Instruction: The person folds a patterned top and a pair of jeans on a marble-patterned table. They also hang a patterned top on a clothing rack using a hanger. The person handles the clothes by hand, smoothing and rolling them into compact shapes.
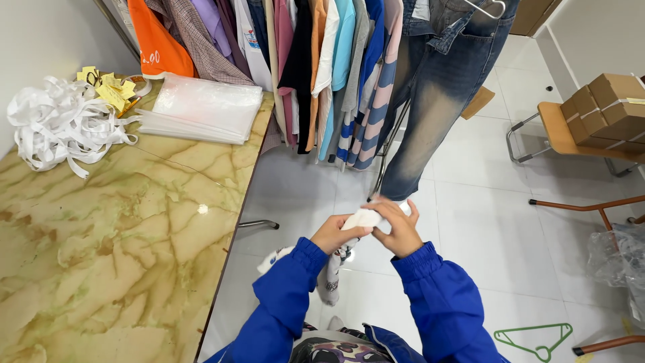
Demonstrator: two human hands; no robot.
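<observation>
Clearly, both hands were closed on a white cloth (363, 218), held in the air over the tiled floor (484, 222), just right of the marble table (101, 235) and in front of the clothes rack (322, 67). The left hand (330, 234) pinched one end; the right hand (400, 228) wrapped over the other, fingers folded on top. A loose part of the cloth drooped below the left wrist, so it looked soft, light and limp, not slippery or fragile. It would likely sag wherever unsupported, so an edge or corner seemed the best hold. Jeans (437, 87) hung just beyond, and a green hanger (537, 336) lay on the floor.
</observation>
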